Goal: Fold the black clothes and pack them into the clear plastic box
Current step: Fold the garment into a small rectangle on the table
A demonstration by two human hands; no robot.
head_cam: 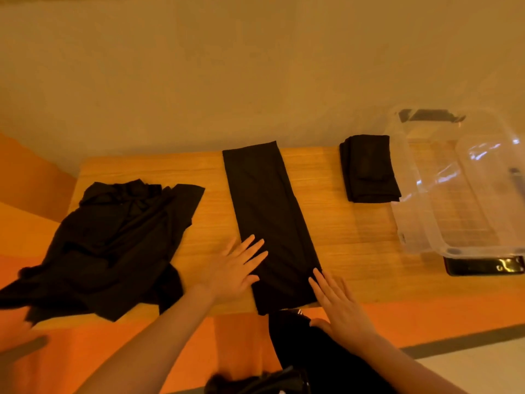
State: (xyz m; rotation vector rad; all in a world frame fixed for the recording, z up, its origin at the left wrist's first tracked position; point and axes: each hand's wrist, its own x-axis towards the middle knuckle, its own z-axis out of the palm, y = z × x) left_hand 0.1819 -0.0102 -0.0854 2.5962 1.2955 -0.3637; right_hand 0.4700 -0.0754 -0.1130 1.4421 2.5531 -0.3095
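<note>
Looks like a home room to me. I see a low wooden table (341,251) against a plain wall (227,66), orange floor mat (85,359) underneath.

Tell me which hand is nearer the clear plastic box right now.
Right. The right hand lies flat at the near right edge of the long folded garment, on the side toward the clear plastic box. The left hand rests on the garment's left edge, farther away.

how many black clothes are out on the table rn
3: a crumpled black garment at the left, a long folded black strip in the middle under both hands, a small folded black bundle beside the clear plastic box. The heap may hide more.
</note>
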